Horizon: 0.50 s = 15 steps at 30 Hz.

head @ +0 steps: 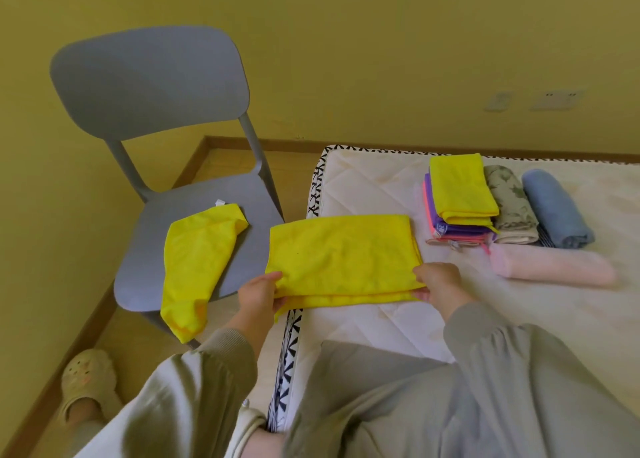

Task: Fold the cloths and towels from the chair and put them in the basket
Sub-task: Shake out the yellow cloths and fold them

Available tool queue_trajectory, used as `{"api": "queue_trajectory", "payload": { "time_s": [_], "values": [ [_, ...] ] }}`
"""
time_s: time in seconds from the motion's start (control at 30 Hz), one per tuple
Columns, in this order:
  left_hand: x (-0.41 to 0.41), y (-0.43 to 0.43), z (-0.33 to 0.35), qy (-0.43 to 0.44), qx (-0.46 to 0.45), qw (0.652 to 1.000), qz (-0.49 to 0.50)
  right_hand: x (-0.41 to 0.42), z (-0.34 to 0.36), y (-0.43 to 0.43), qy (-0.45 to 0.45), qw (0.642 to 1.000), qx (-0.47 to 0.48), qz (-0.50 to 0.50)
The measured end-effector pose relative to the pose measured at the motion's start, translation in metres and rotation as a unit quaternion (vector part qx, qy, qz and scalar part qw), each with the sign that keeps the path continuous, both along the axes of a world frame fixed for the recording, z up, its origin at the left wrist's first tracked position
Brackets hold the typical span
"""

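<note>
Mattress point(374, 187) bears yellow cloth point(339, 253), folded stack point(460, 194), rolled towels point(554, 208).

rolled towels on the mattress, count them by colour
floral towel: 1
blue towel: 1
pink towel: 1
total: 3

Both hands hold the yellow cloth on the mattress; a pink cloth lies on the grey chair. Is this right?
No: the head view shows the cloth on the grey chair is yellow, not pink. The left hand and right hand hold the yellow cloth on the mattress.
</note>
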<state>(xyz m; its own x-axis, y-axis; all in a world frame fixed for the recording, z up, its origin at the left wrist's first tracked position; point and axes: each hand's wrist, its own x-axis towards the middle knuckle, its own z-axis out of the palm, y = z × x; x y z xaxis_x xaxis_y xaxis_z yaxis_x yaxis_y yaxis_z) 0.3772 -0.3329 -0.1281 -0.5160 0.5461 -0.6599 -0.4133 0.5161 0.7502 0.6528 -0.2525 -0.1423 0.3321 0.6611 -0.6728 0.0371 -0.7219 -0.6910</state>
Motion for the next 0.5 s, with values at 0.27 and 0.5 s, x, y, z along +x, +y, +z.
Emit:
{"api": "queue_trajectory", "payload": {
  "time_s": [0.27, 0.5],
  "values": [
    [-0.001, -0.011, -0.003, 0.013, 0.044, 0.999, 0.013, 0.009, 0.002, 0.004, -0.126, 0.990, 0.022, 0.055],
    [0.000, -0.025, -0.022, 0.072, -0.010, 0.994, -0.078, 0.012, -0.003, -0.008, -0.190, 0.975, -0.010, 0.111]
  ]
}}
